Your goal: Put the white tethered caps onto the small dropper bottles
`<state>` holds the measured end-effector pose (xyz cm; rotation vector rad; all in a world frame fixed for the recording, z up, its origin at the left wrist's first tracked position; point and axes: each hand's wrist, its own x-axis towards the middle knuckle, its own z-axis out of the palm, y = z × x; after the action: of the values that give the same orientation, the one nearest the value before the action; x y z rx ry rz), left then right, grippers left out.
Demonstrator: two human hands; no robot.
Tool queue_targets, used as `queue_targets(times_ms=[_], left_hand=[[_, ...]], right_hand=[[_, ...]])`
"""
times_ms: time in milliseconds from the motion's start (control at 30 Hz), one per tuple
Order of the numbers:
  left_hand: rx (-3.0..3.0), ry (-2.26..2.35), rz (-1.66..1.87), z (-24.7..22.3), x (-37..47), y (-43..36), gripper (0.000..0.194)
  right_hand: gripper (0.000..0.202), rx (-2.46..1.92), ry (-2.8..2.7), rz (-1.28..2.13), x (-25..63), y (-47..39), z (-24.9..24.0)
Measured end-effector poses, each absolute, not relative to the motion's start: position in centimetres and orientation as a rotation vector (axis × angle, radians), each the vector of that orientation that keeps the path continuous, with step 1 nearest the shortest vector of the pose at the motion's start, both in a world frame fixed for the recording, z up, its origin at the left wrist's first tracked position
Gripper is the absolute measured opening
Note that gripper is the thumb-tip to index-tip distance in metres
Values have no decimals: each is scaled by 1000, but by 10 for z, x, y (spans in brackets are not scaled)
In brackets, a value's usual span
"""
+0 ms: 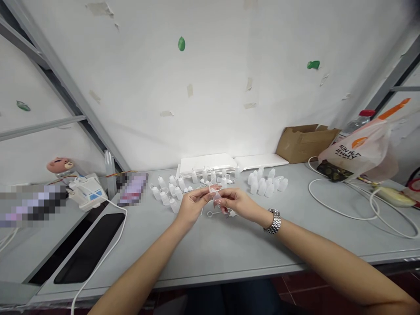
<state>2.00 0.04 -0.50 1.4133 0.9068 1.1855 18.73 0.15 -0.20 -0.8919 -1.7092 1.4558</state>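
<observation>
Between the fingertips of both hands is a small translucent white plastic bottle [215,194], partly covered by the fingers. My left hand [194,202] pinches it from the left, closed around its upper part. From the right, my right hand [236,203], with a metal watch on the wrist, grips it with thumb and fingers. Just below lies a white ring-shaped piece [210,214], with other small white parts partly hidden under the right hand. Several similar bottles with thin tips [163,197] stand to the left and behind. A group of bottles without such tips [262,188] stands to the right.
White flat boxes [210,162] lie against the wall. An open cardboard box [303,142] and a plastic bag [356,153] are at the back right, near a looped white cable [341,214]. On the left are a black phone [90,247] and a power strip [88,192].
</observation>
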Motion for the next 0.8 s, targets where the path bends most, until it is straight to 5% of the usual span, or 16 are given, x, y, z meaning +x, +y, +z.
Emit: queue_targets(times_ms=[267, 500, 800], left_hand=[[1394, 1017, 1234, -6, 15, 8, 45], [2409, 1005, 801, -27, 25, 1, 27], [2497, 1009, 710, -33, 25, 5, 23]], right_hand=[[24, -814, -1557, 1389, 190, 6, -3], [24, -817, -1417, 1201, 203, 15, 4], [24, -874, -1496, 1201, 197, 10, 4]])
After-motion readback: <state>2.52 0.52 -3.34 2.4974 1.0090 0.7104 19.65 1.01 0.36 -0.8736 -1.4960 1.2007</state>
